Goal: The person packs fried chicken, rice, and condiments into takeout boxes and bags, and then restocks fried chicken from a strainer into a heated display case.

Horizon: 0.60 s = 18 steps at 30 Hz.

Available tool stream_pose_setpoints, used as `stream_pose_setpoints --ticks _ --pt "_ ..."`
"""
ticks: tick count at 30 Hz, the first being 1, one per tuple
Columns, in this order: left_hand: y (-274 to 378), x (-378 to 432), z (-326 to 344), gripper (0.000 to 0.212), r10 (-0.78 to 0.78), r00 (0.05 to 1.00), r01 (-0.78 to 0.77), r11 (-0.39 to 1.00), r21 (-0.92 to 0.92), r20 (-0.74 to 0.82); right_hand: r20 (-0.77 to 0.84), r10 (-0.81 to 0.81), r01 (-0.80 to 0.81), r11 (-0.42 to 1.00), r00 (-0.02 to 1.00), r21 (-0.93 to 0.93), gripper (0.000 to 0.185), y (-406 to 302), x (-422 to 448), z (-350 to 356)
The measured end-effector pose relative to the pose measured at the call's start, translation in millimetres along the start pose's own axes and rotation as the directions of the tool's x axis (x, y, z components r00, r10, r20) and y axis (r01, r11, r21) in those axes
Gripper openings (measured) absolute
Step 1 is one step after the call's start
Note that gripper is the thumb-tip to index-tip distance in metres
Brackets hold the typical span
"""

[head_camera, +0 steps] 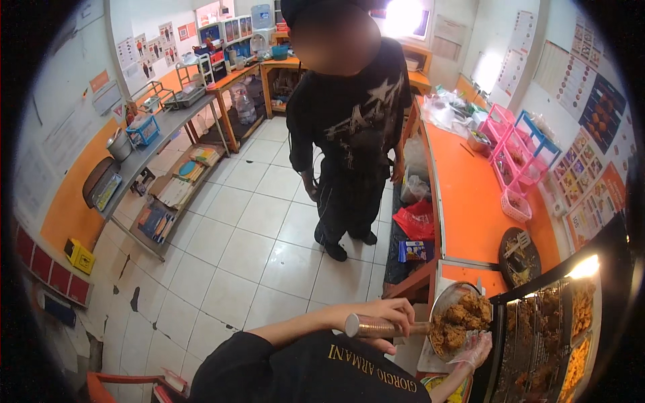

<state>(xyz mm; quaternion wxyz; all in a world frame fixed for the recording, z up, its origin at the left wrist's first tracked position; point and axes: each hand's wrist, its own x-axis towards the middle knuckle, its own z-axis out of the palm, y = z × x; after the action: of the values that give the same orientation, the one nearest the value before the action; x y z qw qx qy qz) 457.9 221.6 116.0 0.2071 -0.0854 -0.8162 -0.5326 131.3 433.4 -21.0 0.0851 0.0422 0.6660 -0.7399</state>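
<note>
My left hand (395, 320) is wrapped around the thick cylindrical handle (370, 326) of a round metal pan or strainer (437, 310). Several pieces of breaded fried chicken (461, 315) lie in it. At the pan's near right side is my right hand (476, 348), in a clear plastic glove, with its fingers against the rim or the lowest chicken; whether it grips either cannot be told. The pan rests at the end of the orange counter (463, 201), beside a lit glass display cabinet (534, 342) holding more fried food.
A person in dark clothes (347, 126) stands facing me on the tiled floor (267, 216). Up the counter lie a dark round pan (524, 269) with a slotted turner (518, 244), and pink plastic racks (509, 151). A metal table (151, 146) lines the left wall.
</note>
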Motion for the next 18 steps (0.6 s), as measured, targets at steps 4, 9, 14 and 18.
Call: stream_pose_setpoints --ticks 4,9,14,18 --pt "15 1 -16 0.044 -0.134 0.990 0.125 0.980 0.155 0.050 0.000 -0.017 0.017 1.000 1.000 0.021 0.042 0 -4 9" --pt "39 -2 -38 0.055 -0.080 0.997 0.079 0.984 0.158 0.000 -0.078 -0.040 0.038 0.999 0.996 -0.033 0.041 14 9 3" --pt "56 -10 -48 0.055 -0.078 0.996 0.079 0.997 -0.016 0.049 -0.095 -0.024 0.027 0.999 0.995 0.027 0.044 23 16 -12" --pt "66 -25 -57 0.051 -0.058 0.998 0.059 0.997 0.055 -0.024 -0.098 -0.033 0.034 0.999 0.995 0.011 0.044 13 12 -11"
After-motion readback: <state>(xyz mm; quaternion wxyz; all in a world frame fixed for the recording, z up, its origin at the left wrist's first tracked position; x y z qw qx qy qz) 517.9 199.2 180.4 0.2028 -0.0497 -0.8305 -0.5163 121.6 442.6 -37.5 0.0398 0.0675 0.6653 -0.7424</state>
